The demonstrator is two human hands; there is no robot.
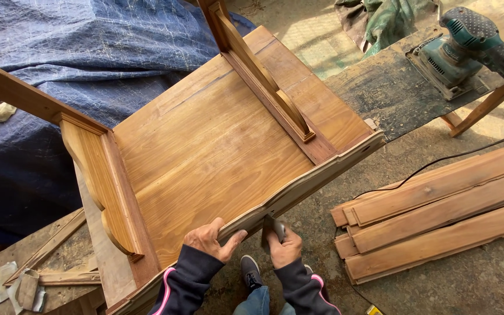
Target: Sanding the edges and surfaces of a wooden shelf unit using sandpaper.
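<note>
An upturned wooden table [217,146] lies tilted across the view, underside facing up, its near shaped apron rail [304,184] running diagonally toward the person. Two legs [252,64] rise from the underside, one at the far corner and one at the left.

Left hand [212,240]: fingers curled over the top edge of the rail, thumb against its outer face, gripping the wood. Right hand [284,248]: closed around a small grey sanding block [273,227], which is pressed against the outer face of the rail just beside the left hand. The two hands are near each other, not touching. Both sleeves are dark with pink trim.

A green power sander [468,49] rests on a dark bench [380,87] at upper right, its cord [438,160] trailing over the ground. A stack of planks [438,213] lies on the ground right of the hands. A blue tarp [77,64] covers the area at upper left, with a crumpled rag [0,111] on it. Wood offcuts [48,268] sit at lower left. A dark shoe [251,271] shows between the forearms.
</note>
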